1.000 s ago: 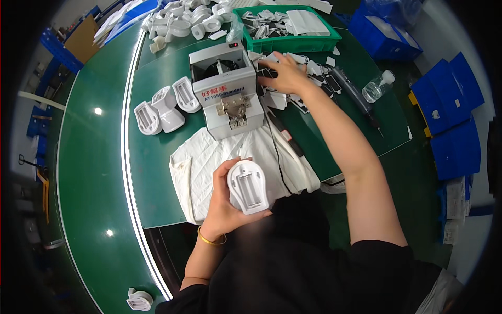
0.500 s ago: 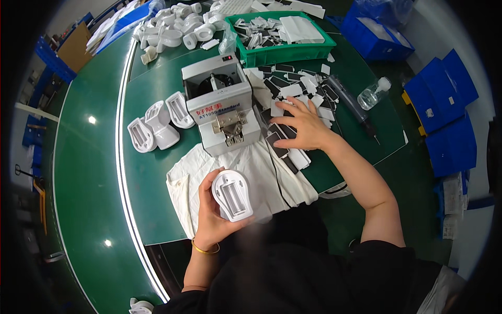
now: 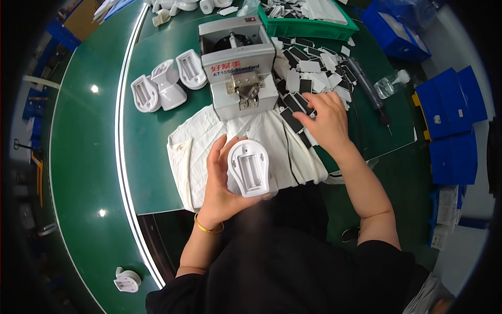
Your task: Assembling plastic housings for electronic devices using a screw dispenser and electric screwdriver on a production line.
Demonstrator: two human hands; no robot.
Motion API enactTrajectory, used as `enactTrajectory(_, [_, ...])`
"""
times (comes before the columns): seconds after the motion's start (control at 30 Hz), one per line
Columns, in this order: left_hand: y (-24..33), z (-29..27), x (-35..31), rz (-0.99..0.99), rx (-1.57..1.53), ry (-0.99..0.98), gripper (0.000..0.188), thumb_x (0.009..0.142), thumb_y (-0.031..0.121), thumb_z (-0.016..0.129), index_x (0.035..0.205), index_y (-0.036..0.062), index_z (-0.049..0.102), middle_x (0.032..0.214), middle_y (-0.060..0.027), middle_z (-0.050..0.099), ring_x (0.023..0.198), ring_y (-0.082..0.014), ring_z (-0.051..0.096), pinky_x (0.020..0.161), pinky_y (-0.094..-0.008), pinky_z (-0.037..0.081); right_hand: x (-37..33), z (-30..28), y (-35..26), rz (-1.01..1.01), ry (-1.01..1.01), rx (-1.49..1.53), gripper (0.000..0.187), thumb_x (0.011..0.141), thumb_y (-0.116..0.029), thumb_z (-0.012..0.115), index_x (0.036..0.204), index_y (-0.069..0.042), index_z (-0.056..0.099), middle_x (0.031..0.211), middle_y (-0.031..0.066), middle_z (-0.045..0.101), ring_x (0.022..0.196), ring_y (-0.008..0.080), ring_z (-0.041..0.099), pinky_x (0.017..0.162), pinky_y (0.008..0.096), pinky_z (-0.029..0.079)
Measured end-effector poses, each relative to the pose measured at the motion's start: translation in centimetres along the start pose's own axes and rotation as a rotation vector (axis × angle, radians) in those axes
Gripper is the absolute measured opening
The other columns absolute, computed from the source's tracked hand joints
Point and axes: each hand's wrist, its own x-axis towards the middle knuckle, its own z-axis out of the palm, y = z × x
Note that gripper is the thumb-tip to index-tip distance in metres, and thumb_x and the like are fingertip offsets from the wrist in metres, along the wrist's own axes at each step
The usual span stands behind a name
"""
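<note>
My left hand (image 3: 217, 191) grips a white plastic housing (image 3: 235, 172), its rounded face with an open two-slot battery compartment turned up. The housing is held above a white cloth. My right hand (image 3: 329, 123) hovers at the near edge of a pile of small flat covers (image 3: 308, 66), some white, some with a dark face. Its thumb and fingers are apart, and nothing shows between them. The thumb tip is close to a dark-faced cover (image 3: 291, 120); whether they touch I cannot tell. Several similar white housings (image 3: 168, 86) stand on the table to the left.
A grey bench machine (image 3: 243, 68) stands behind the cloth (image 3: 183, 141). Right of the covers lie an electric screwdriver (image 3: 364, 89) and a clear bottle (image 3: 388, 86). A green crate (image 3: 314, 27) of covers is at the back. One housing (image 3: 127, 281) sits lower left.
My right hand has drawn back from the pile's middle toward its near edge, its fingers less spread. My left hand still holds the housing. The whole view has shifted.
</note>
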Motion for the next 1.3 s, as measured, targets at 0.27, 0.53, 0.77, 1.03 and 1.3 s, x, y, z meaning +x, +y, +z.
enactTrajectory(0.27, [0.0,-0.1,-0.8,0.039,-0.030,-0.017,0.127,0.056,0.005,0.093,0.152,0.0108,0.010,0.147,-0.0215,0.040,0.135,-0.0294,0.044,0.112,-0.0412,0.034,-0.5,-1.9,-1.0,0.503,-0.060,0.709,0.014,0.093,-0.010,0.067,0.106,-0.005,0.066,0.081,-0.0001,0.066,0.067,0.0030,0.054,0.056,0.0193,0.039])
enactTrajectory(0.53, [0.3,0.0,-1.1,0.101,0.035,-0.038,0.123,0.058,0.007,0.093,0.152,0.0090,0.013,0.144,-0.0218,0.046,0.138,-0.0322,0.041,0.114,-0.0430,0.032,-2.4,-5.6,-7.4,0.383,-0.091,1.172,0.042,0.083,0.006,0.073,0.123,0.001,0.058,0.095,0.0020,0.065,0.083,0.0059,0.059,0.075,0.0189,0.047])
enactTrajectory(0.77, [0.5,0.2,-0.9,0.046,0.034,-0.040,0.120,0.060,0.011,0.092,0.152,0.0080,0.014,0.142,-0.0221,0.048,0.139,-0.0332,0.041,0.113,-0.0435,0.032,-3.3,-5.0,-10.1,0.022,-0.278,0.897,0.026,0.079,0.001,0.077,0.104,-0.006,0.073,0.086,0.0022,0.066,0.071,0.0076,0.055,0.067,0.0211,0.046])
enactTrajectory(1.03, [0.5,0.1,-0.5,0.124,0.201,-0.101,0.124,0.057,0.008,0.093,0.151,0.0106,0.012,0.147,-0.0251,0.037,0.135,-0.0371,0.043,0.109,-0.0478,0.040,-4.0,-4.1,-10.8,0.142,-0.328,0.880,0.026,0.077,-0.005,0.081,0.102,-0.010,0.075,0.079,0.0009,0.064,0.069,0.0109,0.052,0.063,0.0244,0.045])
enactTrajectory(1.3, [0.4,0.4,-0.5,0.167,0.202,-0.117,0.123,0.058,0.012,0.094,0.151,0.0109,0.014,0.146,-0.0246,0.039,0.136,-0.0373,0.042,0.112,-0.0491,0.033,-3.3,-4.5,-9.9,-0.227,-0.255,0.359,0.031,0.084,-0.002,0.072,0.114,-0.007,0.072,0.113,0.0085,0.063,0.092,0.0153,0.055,0.081,0.0274,0.045])
